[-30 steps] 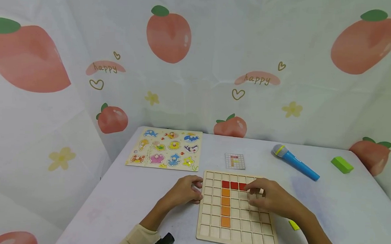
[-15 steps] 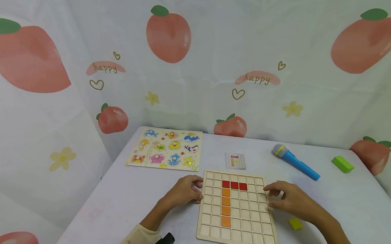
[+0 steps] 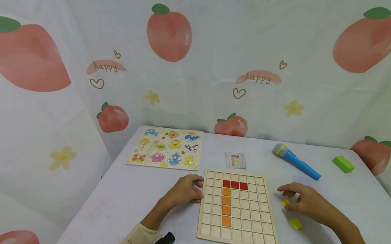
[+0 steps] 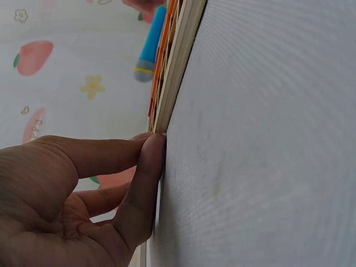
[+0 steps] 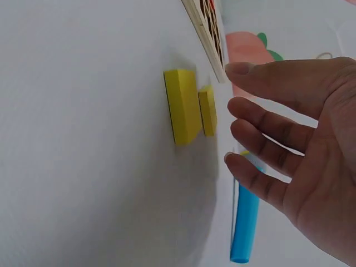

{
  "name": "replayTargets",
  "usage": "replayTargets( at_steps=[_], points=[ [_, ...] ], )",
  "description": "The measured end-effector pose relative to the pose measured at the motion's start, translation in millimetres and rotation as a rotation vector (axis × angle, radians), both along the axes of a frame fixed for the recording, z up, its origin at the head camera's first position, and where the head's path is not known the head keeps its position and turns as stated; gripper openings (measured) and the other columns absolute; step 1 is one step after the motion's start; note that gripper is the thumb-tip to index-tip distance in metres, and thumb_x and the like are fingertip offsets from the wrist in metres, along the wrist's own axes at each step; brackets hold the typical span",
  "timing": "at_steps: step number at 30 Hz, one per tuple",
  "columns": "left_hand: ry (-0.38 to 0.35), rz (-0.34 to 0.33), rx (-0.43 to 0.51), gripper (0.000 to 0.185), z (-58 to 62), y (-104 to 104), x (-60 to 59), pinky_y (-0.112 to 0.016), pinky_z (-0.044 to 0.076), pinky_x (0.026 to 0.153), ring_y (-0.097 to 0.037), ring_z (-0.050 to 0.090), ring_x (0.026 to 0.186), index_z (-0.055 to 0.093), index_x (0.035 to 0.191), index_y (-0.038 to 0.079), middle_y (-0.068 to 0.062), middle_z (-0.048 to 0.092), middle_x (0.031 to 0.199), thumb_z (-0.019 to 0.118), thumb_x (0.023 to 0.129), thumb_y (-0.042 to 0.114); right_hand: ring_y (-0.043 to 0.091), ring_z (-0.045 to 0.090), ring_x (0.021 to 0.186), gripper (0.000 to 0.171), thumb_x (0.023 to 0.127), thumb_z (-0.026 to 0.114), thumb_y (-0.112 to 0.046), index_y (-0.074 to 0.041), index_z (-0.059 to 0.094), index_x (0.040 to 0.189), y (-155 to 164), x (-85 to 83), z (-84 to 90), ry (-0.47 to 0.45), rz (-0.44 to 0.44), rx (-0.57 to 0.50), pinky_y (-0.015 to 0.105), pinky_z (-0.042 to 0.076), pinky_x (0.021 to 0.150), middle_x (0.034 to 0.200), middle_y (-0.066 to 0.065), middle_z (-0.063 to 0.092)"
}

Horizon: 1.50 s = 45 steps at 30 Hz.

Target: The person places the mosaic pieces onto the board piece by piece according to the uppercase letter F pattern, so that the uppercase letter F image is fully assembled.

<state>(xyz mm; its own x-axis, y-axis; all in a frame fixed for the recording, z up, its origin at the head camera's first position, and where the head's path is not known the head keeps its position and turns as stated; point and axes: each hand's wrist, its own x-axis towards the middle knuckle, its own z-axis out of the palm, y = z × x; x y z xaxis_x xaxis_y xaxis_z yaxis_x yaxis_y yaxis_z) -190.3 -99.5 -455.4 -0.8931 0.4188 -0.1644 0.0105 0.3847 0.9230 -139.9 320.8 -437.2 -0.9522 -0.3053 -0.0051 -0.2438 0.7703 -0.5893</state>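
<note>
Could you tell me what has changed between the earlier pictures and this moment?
The right hand left the red tiles and moved right off the grid board, now open over two yellow tiles. The left hand stayed at the board's left edge; nothing else moved.

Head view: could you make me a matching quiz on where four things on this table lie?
Things:
1. microphone
2. green block
3. animal puzzle
4. grid board

Places:
A. far left of the table
B. between the two hands
C. far right corner
D. beyond the right hand, left of the green block

Pairs: 1-D, 2-C, 3-A, 4-B
</note>
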Motion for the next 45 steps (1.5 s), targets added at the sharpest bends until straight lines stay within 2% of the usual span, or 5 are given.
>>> replayTargets(
  at_steps=[6,17,29,34,45],
  points=[
    [0.003,0.0,0.002,0.056,0.9,0.7,0.1,-0.031,0.068,0.069,-0.016,0.07,0.083,0.06,0.138,-0.009,-0.012,0.065,0.113,0.079,0.085,-0.009,0.001,0.056,0.092,0.049,0.076,0.09,-0.014,-0.011,0.074,0.122,6.3,1.2,-3.0,-0.004,-0.012,0.033,0.022,0.054,0.073,0.106,-0.007,0.069],
    [0.008,-0.004,-0.011,0.056,-0.8,0.3,-0.7,-0.031,0.068,0.069,-0.016,0.07,0.082,0.06,0.138,-0.008,-0.011,0.065,0.112,0.079,0.085,-0.009,0.0,0.053,0.088,0.048,0.077,0.089,-0.013,-0.009,0.074,0.123,11.9,1.9,-3.6,-0.057,-0.008,0.086,0.022,0.051,0.072,0.101,-0.006,0.068],
    [0.008,-0.001,-0.006,0.055,1.6,0.5,1.2,-0.032,0.068,0.069,-0.015,0.07,0.08,0.06,0.137,-0.009,-0.012,0.065,0.112,0.079,0.085,-0.009,0.017,0.055,0.089,0.039,0.079,0.087,-0.018,-0.009,0.076,0.115,8.0,0.4,-2.5,-0.173,-0.076,0.116,0.022,0.05,0.069,0.093,-0.002,0.063],
    [0.004,0.001,-0.004,0.055,2.0,0.2,1.7,-0.031,0.068,0.069,-0.015,0.069,0.079,0.061,0.137,-0.009,-0.012,0.064,0.111,0.079,0.085,-0.01,0.018,0.053,0.089,0.039,0.079,0.086,-0.021,-0.008,0.077,0.115,5.6,0.7,-2.3,-0.172,-0.087,0.128,0.022,0.047,0.069,0.092,-0.001,0.061],
    [0.012,-0.002,-0.006,0.055,1.9,0.2,1.1,-0.031,0.068,0.069,-0.015,0.069,0.081,0.06,0.137,-0.01,-0.012,0.065,0.112,0.079,0.085,-0.01,0.01,0.052,0.086,0.036,0.082,0.085,-0.02,-0.009,0.078,0.115,-3.0,1.7,0.2,-0.095,-0.06,0.121,0.021,0.049,0.067,0.093,-0.006,0.062]
  ],
)
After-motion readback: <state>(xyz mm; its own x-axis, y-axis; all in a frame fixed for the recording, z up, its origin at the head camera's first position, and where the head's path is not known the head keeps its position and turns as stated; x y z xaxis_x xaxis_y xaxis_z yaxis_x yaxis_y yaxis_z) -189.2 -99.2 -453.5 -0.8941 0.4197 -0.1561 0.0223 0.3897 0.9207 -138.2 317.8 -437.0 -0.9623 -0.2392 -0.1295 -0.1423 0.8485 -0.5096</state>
